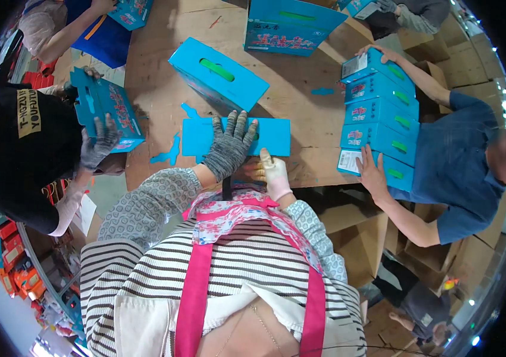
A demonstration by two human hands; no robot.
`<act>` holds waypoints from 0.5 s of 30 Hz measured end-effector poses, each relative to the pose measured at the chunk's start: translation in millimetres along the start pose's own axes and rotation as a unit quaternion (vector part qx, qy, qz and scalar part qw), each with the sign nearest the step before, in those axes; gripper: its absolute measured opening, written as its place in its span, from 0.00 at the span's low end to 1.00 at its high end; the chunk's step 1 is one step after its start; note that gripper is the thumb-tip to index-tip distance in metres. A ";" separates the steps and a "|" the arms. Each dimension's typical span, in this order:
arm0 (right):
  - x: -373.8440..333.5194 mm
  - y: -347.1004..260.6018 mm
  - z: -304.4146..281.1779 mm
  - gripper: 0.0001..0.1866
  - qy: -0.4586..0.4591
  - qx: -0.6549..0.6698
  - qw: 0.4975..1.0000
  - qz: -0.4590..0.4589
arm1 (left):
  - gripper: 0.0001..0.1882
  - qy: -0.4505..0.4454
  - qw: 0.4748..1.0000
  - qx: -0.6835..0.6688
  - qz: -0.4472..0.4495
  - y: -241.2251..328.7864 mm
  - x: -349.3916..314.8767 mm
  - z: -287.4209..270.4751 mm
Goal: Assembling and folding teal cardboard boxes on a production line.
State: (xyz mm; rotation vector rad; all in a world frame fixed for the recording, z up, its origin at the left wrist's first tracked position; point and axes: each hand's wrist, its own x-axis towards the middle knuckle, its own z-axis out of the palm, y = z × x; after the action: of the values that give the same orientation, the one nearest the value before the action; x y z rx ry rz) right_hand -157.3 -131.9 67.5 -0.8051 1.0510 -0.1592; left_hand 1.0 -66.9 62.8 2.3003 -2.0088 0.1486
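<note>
My left hand, in a grey knit glove, lies flat with fingers spread on a flat blue cardboard sheet on the wooden table. My right hand, in a white glove, rests at the sheet's near edge with its fingers curled; whether it grips anything is hidden. Just beyond the sheet lies a folded blue box with a green handle slot.
A person on the right holds a stack of several blue boxes with both hands. A person on the left in a grey glove handles a blue box. Blue scraps lie on the table. Brown cartons stand below the table edge.
</note>
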 end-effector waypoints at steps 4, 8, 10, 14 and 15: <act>34.1 28.3 -4.9 0.28 0.095 -0.038 0.994 -0.039 | 0.43 -0.010 0.999 -0.049 -0.005 0.2 3.7 -10.2; 38.4 49.4 -11.5 0.32 0.086 -0.100 0.976 -0.173 | 0.38 -0.011 0.999 -0.033 0.000 -1.6 2.5 -7.4; 29.0 37.2 -9.2 0.33 0.108 -0.207 0.946 -0.227 | 0.43 -0.008 0.999 -0.036 0.001 -3.7 2.2 -3.5; 33.1 42.9 -14.4 0.31 0.092 -0.268 0.930 -0.235 | 0.42 -0.017 0.999 -0.035 0.007 -3.4 5.0 -8.7; 20.0 24.5 -3.7 0.29 0.048 -0.144 0.979 -0.132 | 0.38 -0.013 0.999 -0.049 0.006 -4.6 5.3 -7.7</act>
State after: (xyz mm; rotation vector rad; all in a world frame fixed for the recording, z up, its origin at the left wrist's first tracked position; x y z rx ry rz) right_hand -156.1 -126.0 36.2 -1.2114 1.0681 -0.2782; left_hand 6.1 -70.5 71.1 2.2434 -1.9943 0.0201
